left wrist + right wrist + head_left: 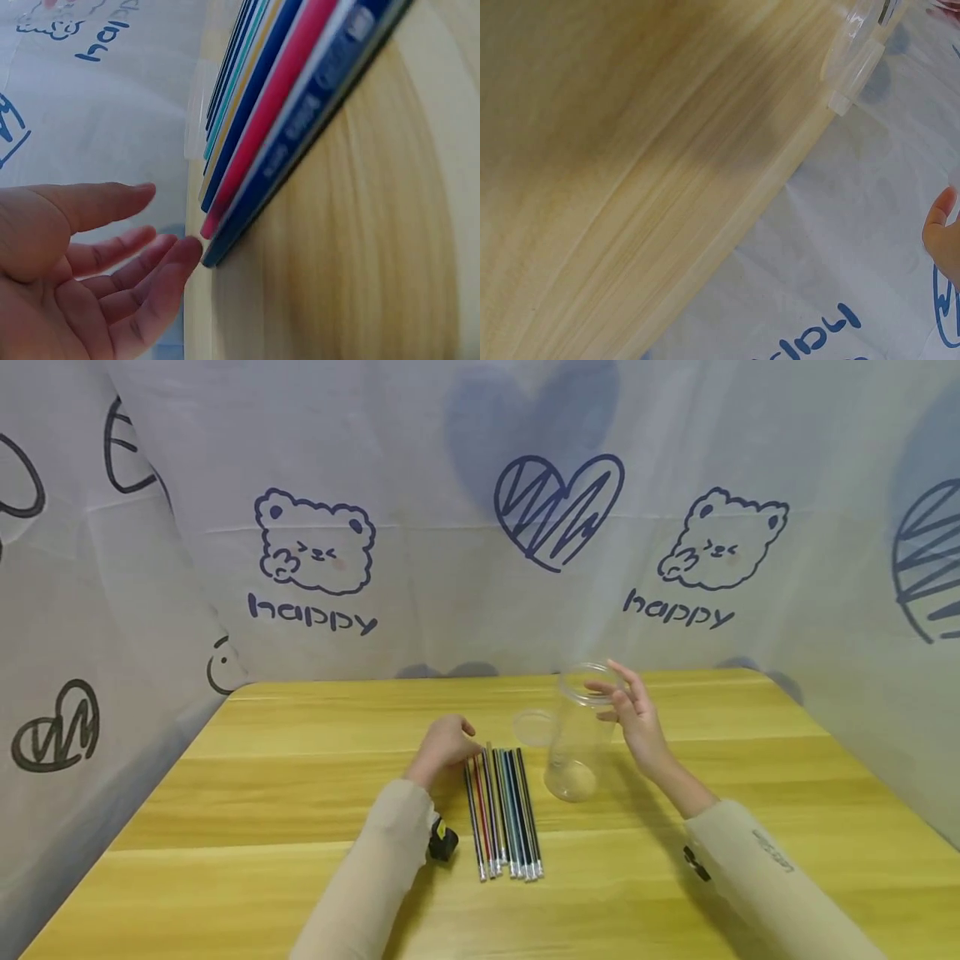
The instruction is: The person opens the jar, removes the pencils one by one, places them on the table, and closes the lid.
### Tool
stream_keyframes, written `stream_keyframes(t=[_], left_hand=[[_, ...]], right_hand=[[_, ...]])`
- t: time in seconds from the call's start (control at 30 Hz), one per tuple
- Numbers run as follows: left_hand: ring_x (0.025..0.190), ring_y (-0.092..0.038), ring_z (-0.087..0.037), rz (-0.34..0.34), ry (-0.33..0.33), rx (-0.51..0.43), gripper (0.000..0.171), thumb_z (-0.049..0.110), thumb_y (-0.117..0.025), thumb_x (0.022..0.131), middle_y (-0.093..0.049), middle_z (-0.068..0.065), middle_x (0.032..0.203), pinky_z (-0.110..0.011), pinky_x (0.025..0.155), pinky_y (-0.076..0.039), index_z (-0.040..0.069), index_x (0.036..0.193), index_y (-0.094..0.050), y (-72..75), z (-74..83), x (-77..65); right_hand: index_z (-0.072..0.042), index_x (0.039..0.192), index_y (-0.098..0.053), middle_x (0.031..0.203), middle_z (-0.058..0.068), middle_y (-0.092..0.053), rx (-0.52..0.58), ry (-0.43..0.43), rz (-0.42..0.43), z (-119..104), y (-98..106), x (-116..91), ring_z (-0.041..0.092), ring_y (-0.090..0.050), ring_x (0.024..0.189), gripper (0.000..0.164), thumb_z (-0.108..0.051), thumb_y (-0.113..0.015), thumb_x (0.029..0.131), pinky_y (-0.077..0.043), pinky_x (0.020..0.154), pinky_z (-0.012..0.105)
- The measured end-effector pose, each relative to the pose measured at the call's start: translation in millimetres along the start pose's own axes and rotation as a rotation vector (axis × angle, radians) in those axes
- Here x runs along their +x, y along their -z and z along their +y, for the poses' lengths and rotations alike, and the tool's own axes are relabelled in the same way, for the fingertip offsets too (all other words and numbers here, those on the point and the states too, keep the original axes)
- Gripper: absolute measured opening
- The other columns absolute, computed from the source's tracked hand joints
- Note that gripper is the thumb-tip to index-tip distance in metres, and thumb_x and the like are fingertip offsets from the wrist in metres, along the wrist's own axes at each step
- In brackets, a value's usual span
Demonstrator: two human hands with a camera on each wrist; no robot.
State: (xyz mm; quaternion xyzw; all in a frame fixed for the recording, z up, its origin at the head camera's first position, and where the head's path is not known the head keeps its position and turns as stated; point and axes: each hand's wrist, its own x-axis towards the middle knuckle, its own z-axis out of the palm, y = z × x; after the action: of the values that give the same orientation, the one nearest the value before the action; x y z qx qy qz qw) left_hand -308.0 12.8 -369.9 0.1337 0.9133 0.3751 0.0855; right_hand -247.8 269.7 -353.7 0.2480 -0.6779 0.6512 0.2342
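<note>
In the head view, my left hand (447, 745) is at the far ends of a row of pencils (504, 814) lying side by side on the table. The left wrist view shows that hand (112, 277) with fingers loosely bent and thumb apart, nothing between them. One fingertip is by the tip of the outermost blue pencil (300, 131), beside a red one (274, 101). My right hand (637, 718) holds a clear plastic jar (581, 735) near its rim. The jar stands upright, open end up. In the right wrist view only part of the right hand (943, 236) shows.
A clear round lid (533, 727) lies behind the pencils, left of the jar. The wood-grain table (262, 827) ends at a white cloth backdrop (427, 568) with bear and heart drawings. Cloth also hangs at both sides.
</note>
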Motion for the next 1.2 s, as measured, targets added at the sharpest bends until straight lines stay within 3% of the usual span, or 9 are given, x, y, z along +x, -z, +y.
stream_keyframes(t=[0.2,0.63,0.73,0.9,1.2], left_hand=[[0.081,-0.058,-0.022,0.024,-0.099,0.064,0.029,0.013,-0.068,0.078,-0.062,-0.012,0.098,-0.031,0.067,-0.05,-0.001,0.102,-0.062,-4.8,8.1,6.4],[0.104,-0.052,-0.031,-0.065,-0.235,0.089,0.039,0.013,-0.066,0.08,-0.055,-0.019,0.114,-0.04,0.082,-0.046,0.001,0.115,-0.056,-14.9,26.3,15.6],[0.108,-0.05,-0.03,-0.083,-0.262,0.139,0.04,0.013,-0.066,0.08,-0.054,-0.016,0.118,-0.04,0.087,-0.043,0.0,0.117,-0.056,-16.4,29.6,17.9],[0.111,-0.047,-0.029,-0.093,-0.28,0.239,0.041,0.015,-0.067,0.079,-0.055,-0.012,0.119,-0.039,0.091,-0.04,0.002,0.117,-0.057,-24.2,28.4,23.1],[0.115,-0.044,-0.031,-0.11,-0.236,0.281,0.039,0.021,-0.066,0.081,-0.053,-0.01,0.121,-0.044,0.091,-0.039,0.008,0.118,-0.058,-37.7,20.7,29.3]], right_hand=[[-0.007,0.132,-0.036,0.11,0.003,-0.06,0.002,0.007,-0.004,0.1,1.8,0.8,0.015,-0.056,0.098,0.039,-0.025,-0.038,0.097,-0.049,0.073,0.022],[-0.009,0.133,-0.036,0.111,0.002,-0.06,0.014,0.023,-0.012,1.8,-0.4,-0.6,0.012,-0.056,0.097,0.037,-0.02,-0.035,0.098,-0.049,0.073,0.023],[-0.009,0.132,-0.037,0.11,0.001,-0.06,0.028,0.034,-0.014,1.0,-1.3,0.9,0.012,-0.057,0.097,0.037,-0.02,-0.036,0.098,-0.049,0.073,0.022],[-0.007,0.133,-0.035,0.111,0.002,-0.06,0.028,0.031,-0.016,1.2,-1.6,0.4,0.014,-0.056,0.099,0.036,-0.016,-0.034,0.098,-0.049,0.073,0.023],[-0.001,0.134,-0.029,0.11,-0.001,-0.06,0.001,0.018,-0.011,2.9,0.6,-1.1,0.013,-0.055,0.1,0.038,-0.012,-0.032,0.098,-0.049,0.073,0.022]])
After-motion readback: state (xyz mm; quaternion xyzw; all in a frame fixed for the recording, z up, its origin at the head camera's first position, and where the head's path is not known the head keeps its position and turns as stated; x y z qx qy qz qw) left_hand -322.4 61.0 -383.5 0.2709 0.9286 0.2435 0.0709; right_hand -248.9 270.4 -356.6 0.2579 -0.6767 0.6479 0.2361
